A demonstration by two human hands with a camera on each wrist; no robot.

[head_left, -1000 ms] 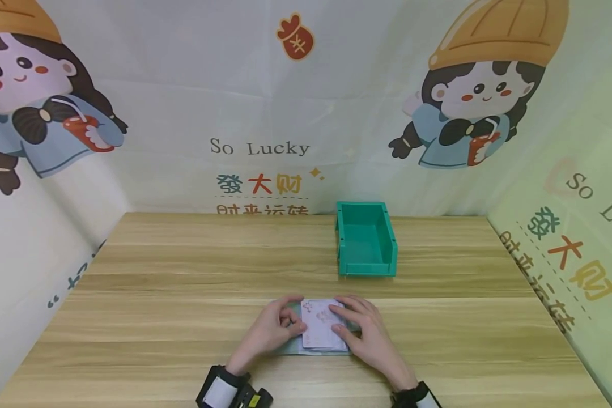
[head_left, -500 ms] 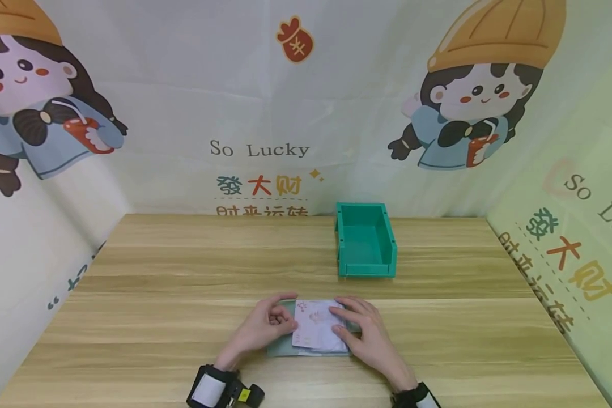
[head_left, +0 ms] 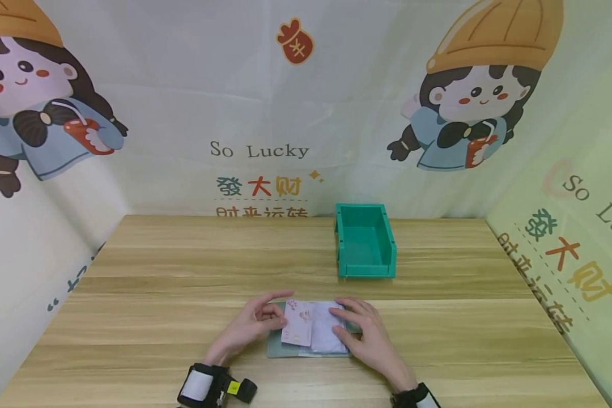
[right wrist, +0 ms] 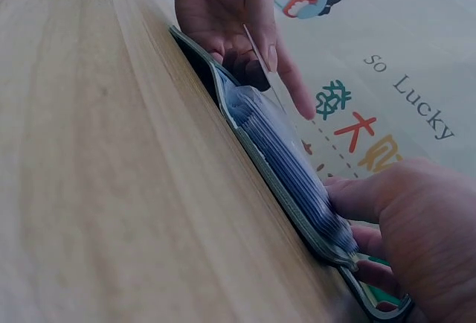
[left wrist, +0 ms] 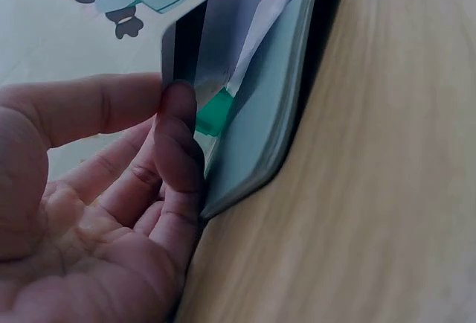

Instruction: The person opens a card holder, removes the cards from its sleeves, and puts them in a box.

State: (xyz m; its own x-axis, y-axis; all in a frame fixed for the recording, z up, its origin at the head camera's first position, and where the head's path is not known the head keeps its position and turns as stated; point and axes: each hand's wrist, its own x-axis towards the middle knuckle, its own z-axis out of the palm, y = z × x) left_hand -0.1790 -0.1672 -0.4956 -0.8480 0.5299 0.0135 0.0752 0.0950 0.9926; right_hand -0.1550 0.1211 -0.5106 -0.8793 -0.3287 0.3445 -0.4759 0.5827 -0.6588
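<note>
A pink-and-lavender plastic card (head_left: 297, 323) is pinched at its left edge by the L hand (head_left: 249, 326), thumb against curled fingers; the index finger is held out nearly straight past the card's far L corner. The card is tilted up over the L cover of a grey-green card holder (head_left: 275, 348), w/ its R edge at the clear plastic sleeves (head_left: 322, 333); whether that edge is tucked in a sleeve can't be told. On the card's underside a dark stripe (left wrist: 190, 48) is shown in the L wrist view.

The holder is spread wide on the wood-grain tabletop (head_left: 183, 317), approx. midway btwn its L & R edges, well in from the far edge. Its L cover is seen slightly raised off the wood. The sleeves are stacked thick, as seen in the R wrist view.

The R hand (head_left: 367, 334) is laid on the sleeves' R side, fingers & thumb spread apart, nothing pinched; the R cover is partly hidden by it.

A green plastic bin (head_left: 367, 271) is placed by the tabletop's far edge, nearer the far R corner than the far L one. Behind, a pale cloth (head_left: 173, 107) is hung, printed w/ cartoon figures, a red bag & "So Lucky" lettering. A black strap w/ a camera (head_left: 201, 386) is worn on the L wrist.
</note>
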